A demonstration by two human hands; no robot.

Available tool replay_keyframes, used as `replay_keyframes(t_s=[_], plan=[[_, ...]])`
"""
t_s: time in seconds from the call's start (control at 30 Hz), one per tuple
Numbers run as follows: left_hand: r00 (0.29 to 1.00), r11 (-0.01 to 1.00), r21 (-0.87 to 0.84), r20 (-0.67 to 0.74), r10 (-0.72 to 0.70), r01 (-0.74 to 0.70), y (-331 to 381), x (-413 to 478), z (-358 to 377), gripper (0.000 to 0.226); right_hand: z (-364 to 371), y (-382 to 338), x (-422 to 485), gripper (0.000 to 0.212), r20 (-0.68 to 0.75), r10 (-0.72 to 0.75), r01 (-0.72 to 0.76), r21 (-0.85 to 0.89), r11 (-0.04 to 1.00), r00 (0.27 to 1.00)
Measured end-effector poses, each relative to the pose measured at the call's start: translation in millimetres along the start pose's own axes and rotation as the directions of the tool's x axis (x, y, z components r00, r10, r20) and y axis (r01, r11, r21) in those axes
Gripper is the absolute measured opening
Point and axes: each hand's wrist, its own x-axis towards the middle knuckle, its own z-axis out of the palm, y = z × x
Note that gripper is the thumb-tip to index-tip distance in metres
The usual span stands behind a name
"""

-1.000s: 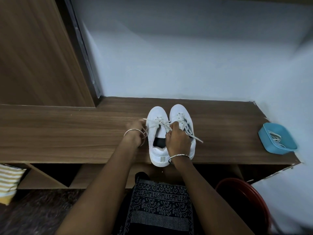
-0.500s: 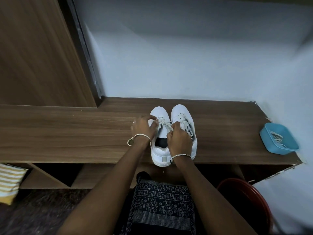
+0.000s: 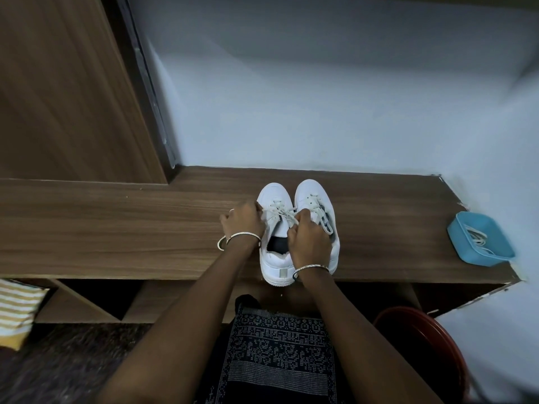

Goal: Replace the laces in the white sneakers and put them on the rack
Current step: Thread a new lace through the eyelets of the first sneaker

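Two white sneakers stand side by side on the wooden shelf top (image 3: 116, 228), toes toward the wall. The left sneaker (image 3: 274, 196) has a white lace (image 3: 281, 212) crossed over its tongue. My left hand (image 3: 242, 223) grips the lace at the shoe's left side. My right hand (image 3: 309, 240) pinches the lace over the gap between the shoes and covers the heel of the right sneaker (image 3: 313, 193). The right sneaker's lace hangs loose down its eyelets.
A blue tray (image 3: 463, 243) holding white laces sits at the shelf's right end. A red tub (image 3: 431, 339) stands on the floor at lower right. Open rack compartments (image 3: 93, 298) lie under the shelf. A striped cloth (image 3: 17, 307) shows at left.
My left hand moved in from the left against the left sneaker. The loose lace end that trailed right of the shoes is gathered in. My right hand stayed over the shoes.
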Motion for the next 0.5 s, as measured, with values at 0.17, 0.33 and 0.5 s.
replay_keyframes(t_s=[0.17,0.33,0.5], plan=[[0.916,0.865,-0.37,-0.081,-0.393,0.339,-17.3,-2.8,-15.3,0.021,0.6,0.2,-0.1,0.024,-0.011,-0.004,0.004,0.012,1.0,1.0],[0.84,0.793,-0.39,-0.082,-0.537,0.469,-33.7,-3.8,-21.8,0.027,-0.2,0.0,-0.4,0.025,-0.012,-0.004,0.004,0.022,1.0,1.0],[0.956,0.982,-0.113,-0.237,-0.173,0.15,-19.6,-9.1,-7.6,0.03,-1.0,-0.5,-0.7,0.026,0.003,-0.001,0.001,0.031,1.0,1.0]])
